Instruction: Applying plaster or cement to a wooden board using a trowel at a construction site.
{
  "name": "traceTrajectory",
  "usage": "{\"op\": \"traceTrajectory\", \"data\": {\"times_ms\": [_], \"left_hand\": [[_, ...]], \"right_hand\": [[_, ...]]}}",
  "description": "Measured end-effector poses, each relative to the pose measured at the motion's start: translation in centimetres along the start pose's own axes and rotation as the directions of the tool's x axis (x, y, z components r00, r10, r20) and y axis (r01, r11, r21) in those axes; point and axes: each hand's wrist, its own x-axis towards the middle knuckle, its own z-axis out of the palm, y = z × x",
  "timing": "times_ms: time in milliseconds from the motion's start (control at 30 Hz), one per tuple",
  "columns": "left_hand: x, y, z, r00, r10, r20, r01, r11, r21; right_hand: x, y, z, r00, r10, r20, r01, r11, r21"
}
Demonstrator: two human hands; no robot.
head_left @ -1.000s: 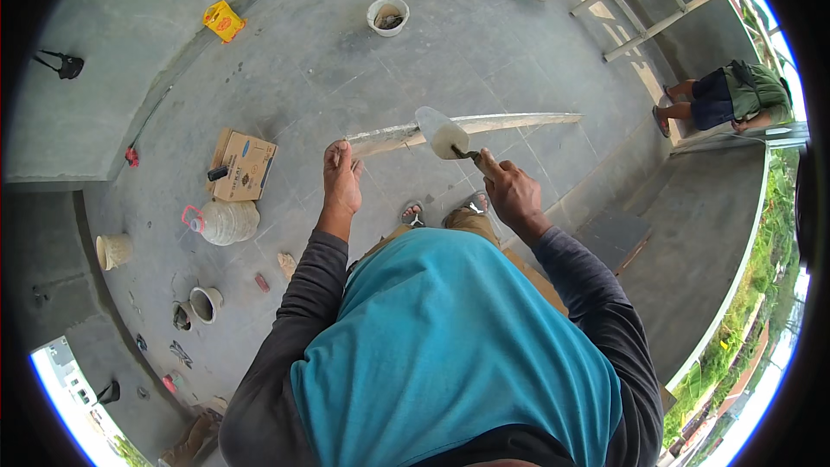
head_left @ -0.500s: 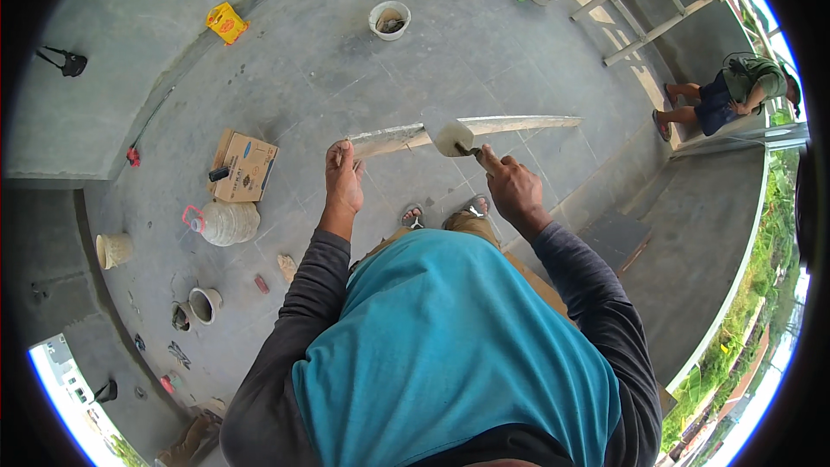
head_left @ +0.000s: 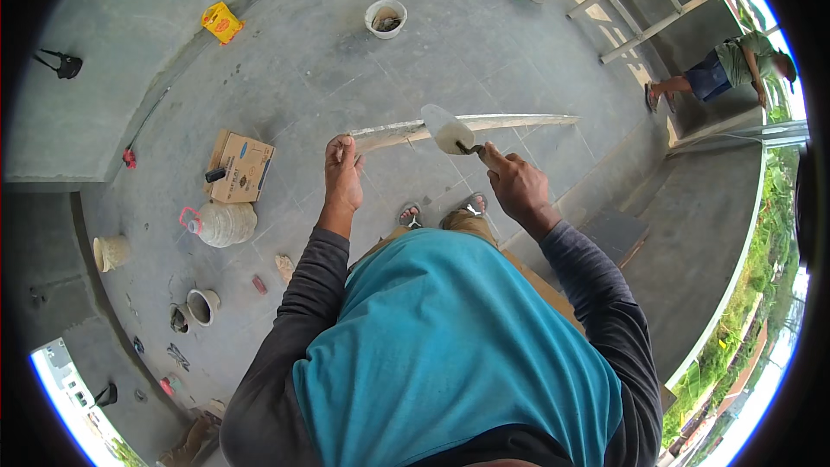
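My left hand (head_left: 344,177) pinches the near-left end of a long, pale, mortar-smeared straightedge (head_left: 527,120), which stretches away to the right above the floor. A pointing trowel (head_left: 446,129) is in my right hand (head_left: 521,186), its fingers wrapped round the handle. The trowel's greyish blade overlaps the middle of the straightedge; whether it touches the bar I cannot tell. Both hands are out in front of my body, above my sandalled feet (head_left: 432,210).
Ahead stands a white bucket (head_left: 386,19); a yellow bag (head_left: 222,23) lies by the left wall. A cardboard box (head_left: 242,166) and a large plastic bottle (head_left: 226,224) are at left. At far right another person (head_left: 733,69) is near a wooden ladder (head_left: 640,13).
The trowel blade has turned, so that more of it shows, its tip reaching further up and left over the straightedge. The other person at the right has shifted and leans toward the opening.
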Motion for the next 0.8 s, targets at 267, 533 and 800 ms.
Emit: {"op": "traceTrajectory", "data": {"times_ms": [267,533,800], "left_hand": [[0.6,-0.2,0.2,1.000,-0.007,-0.015,0.006,0.999,-0.031],[0.3,-0.3,0.1,0.999,-0.036,-0.041,0.034,0.999,-0.038],[0.1,-0.4,0.4,1.000,-0.017,-0.019,0.015,0.998,-0.060]], "right_hand": [[0.5,-3.2,-0.7,0.998,-0.068,-0.004,0.068,0.998,-0.002],[0.6,-4.9,-0.5,0.993,-0.115,-0.018,0.115,0.993,-0.022],[0.5,-3.8,-0.5,0.991,-0.135,-0.019,0.135,0.990,-0.035]]}}
